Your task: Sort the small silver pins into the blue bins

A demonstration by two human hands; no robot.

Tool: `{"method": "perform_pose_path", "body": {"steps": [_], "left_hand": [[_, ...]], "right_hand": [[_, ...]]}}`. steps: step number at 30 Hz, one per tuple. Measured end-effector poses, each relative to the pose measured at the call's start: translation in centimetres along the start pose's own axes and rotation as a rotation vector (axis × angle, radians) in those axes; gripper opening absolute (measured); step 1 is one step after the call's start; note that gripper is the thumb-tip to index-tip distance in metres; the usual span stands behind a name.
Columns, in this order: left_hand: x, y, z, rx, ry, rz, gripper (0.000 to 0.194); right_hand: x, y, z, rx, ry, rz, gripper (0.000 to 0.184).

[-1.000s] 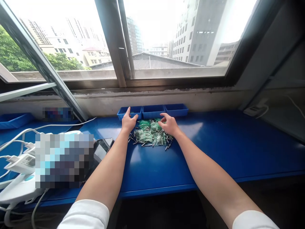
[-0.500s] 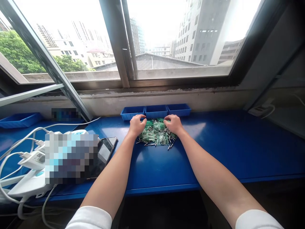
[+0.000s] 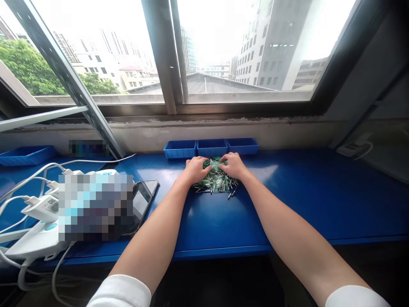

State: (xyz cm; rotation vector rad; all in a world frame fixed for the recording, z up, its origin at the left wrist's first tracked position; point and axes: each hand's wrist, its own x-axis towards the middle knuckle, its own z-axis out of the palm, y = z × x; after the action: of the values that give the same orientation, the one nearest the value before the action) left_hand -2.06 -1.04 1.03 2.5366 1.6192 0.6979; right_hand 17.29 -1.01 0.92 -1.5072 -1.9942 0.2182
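A heap of small green pieces and thin metal pins (image 3: 216,182) lies on the blue table (image 3: 287,196), just in front of three small blue trays (image 3: 211,147). My left hand (image 3: 195,169) rests on the heap's left side with curled fingers. My right hand (image 3: 234,165) presses on its right side, fingers bent over the pieces. Both hands cup the heap between them. A few pins lie loose at its near edge.
A phone (image 3: 142,200) lies left of the heap, beside a blurred patch and white chargers with cables (image 3: 35,209). Another blue tray (image 3: 25,154) sits far left. A white power strip (image 3: 353,149) is on the right ledge. The window sill (image 3: 204,123) runs behind the trays.
Both hands have drawn inward, closing on the heap from each side. The pieces are gathered into a tighter pile. The left hand's fingers went from spread to curled.
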Motion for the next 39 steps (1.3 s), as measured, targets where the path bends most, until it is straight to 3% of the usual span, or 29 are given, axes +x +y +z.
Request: {"method": "perform_pose_path", "body": {"steps": [4, 10, 15, 19, 25, 29, 34, 37, 39], "left_hand": [[0.0, 0.2, -0.4, -0.080, 0.043, -0.017, 0.044], [-0.1, 0.4, -0.8, -0.375, 0.113, -0.036, 0.043], [0.0, 0.8, -0.8, -0.534, 0.368, 0.087, 0.012], [0.1, 1.1, -1.0, -0.558, 0.478, 0.064, 0.014], [0.2, 0.9, -0.6, -0.701, 0.431, -0.062, 0.031], [0.4, 0.0, -0.8, -0.686, 0.537, -0.302, 0.012], [1.1, -2.5, -1.1, -0.644, 0.688, -0.594, 0.014], [1.9, -3.8, -1.2, -0.830, 0.716, -0.569, 0.030], [2.3, -4.3, -1.3, -0.983, 0.627, -0.519, 0.051]], "right_hand": [[0.2, -0.1, -0.3, 0.185, 0.082, -0.016, 0.013], [0.4, -0.5, -0.2, 0.706, 0.096, -0.019, 0.024], [0.1, -1.4, -0.2, 1.019, 0.118, -0.040, 0.028], [0.0, -1.9, -0.2, 1.108, 0.144, -0.019, 0.028], [0.3, -1.4, -0.1, 0.925, 0.245, 0.083, 0.035], [0.3, -0.4, -0.1, 0.558, 0.349, 0.123, 0.029], [0.5, 0.8, -0.1, 0.328, 0.330, 0.190, 0.027], [0.6, 1.0, -0.2, 0.303, 0.318, 0.226, 0.027], [0.7, 1.1, -0.2, 0.295, 0.294, 0.228, 0.028]]}}
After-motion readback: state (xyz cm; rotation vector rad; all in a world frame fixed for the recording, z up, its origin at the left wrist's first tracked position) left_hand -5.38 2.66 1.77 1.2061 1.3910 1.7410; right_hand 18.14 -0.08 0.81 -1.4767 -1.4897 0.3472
